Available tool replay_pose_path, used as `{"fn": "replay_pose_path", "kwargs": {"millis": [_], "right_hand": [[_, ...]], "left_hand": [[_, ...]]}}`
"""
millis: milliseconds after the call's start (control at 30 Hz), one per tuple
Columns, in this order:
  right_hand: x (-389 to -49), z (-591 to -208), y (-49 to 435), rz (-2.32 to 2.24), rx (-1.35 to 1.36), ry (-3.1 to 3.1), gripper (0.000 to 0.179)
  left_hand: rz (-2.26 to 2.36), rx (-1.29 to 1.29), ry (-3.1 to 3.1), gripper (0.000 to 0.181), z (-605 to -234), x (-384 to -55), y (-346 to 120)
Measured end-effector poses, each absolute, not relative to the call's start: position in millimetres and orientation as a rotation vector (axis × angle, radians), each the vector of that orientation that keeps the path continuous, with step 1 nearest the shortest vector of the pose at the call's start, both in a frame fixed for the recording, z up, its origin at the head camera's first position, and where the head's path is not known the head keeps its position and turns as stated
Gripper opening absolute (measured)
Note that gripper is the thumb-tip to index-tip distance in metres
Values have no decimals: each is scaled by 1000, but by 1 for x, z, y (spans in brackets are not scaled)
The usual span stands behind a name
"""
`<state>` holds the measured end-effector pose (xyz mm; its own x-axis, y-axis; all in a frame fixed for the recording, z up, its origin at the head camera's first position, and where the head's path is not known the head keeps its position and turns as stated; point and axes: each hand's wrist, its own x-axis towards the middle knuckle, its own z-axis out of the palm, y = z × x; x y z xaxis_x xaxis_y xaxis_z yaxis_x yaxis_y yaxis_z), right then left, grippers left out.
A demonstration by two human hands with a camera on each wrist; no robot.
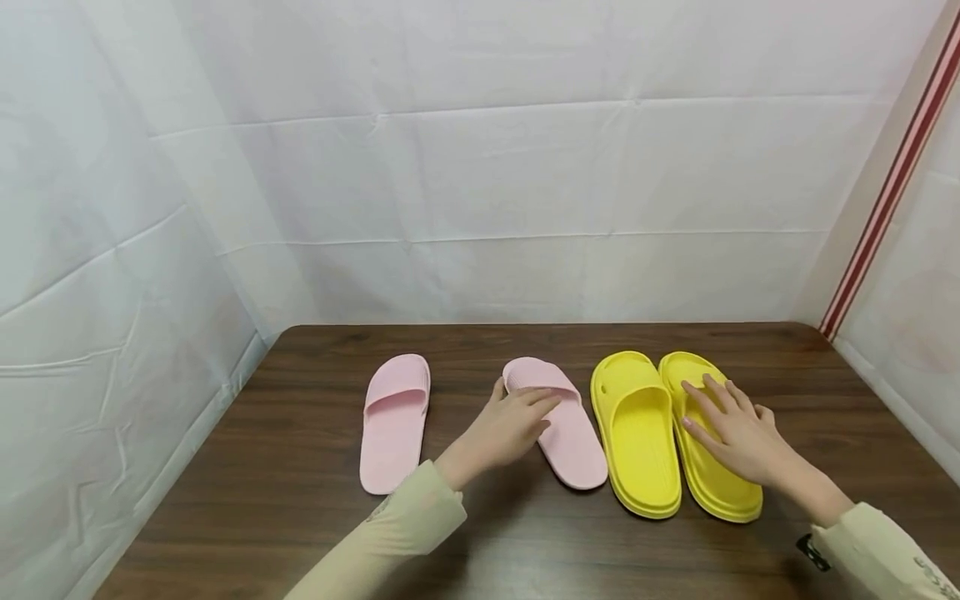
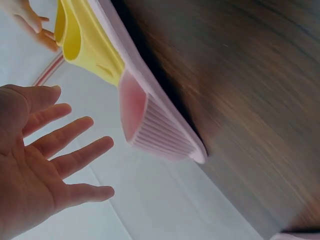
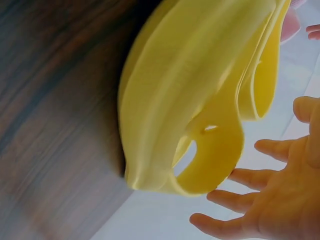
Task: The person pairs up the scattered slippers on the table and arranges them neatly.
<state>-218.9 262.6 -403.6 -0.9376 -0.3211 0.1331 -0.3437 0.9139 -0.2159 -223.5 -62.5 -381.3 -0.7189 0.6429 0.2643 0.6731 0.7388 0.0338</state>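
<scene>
My left hand [image 1: 504, 428] hovers over a pink slipper [image 1: 576, 450]; its fingers are spread and apart from the ribbed strap [image 2: 162, 130] in the left wrist view. Over on the right, my right hand [image 1: 746, 440] is above the outer yellow slipper [image 1: 727, 492]. Its spread fingertips [image 3: 217, 196] come close to that slipper's strap; whether they touch it I cannot tell. The inner yellow slipper [image 1: 645, 454] lies beside it, toe pointing away from me. Neither hand grips anything.
Farther left on the dark wooden table [image 1: 255, 500] lies the other pink slipper [image 1: 393, 446], apart from the rest. White cloth [image 1: 510, 175] hangs behind the table and along both sides. A red-striped band [image 1: 888, 192] runs down at the right.
</scene>
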Motion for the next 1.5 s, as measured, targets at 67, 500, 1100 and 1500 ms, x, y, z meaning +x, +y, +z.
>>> {"fn": "replay_pose_path", "kwargs": {"millis": [67, 500, 1100, 1500], "right_hand": [[-218, -404, 260, 365, 532, -2968, 58], [-223, -407, 234, 351, 619, -2907, 60], [-224, -402, 193, 339, 721, -2875, 56], [-226, -403, 172, 332, 822, -2866, 55]], "left_hand": [[-192, -1011, -2716, 37, -382, -221, -69], [-246, -800, -2719, 31, -380, -211, -107], [-309, -588, -2703, 28, -379, -205, -154], [-291, -507, -2682, 29, -379, -213, -187]]}}
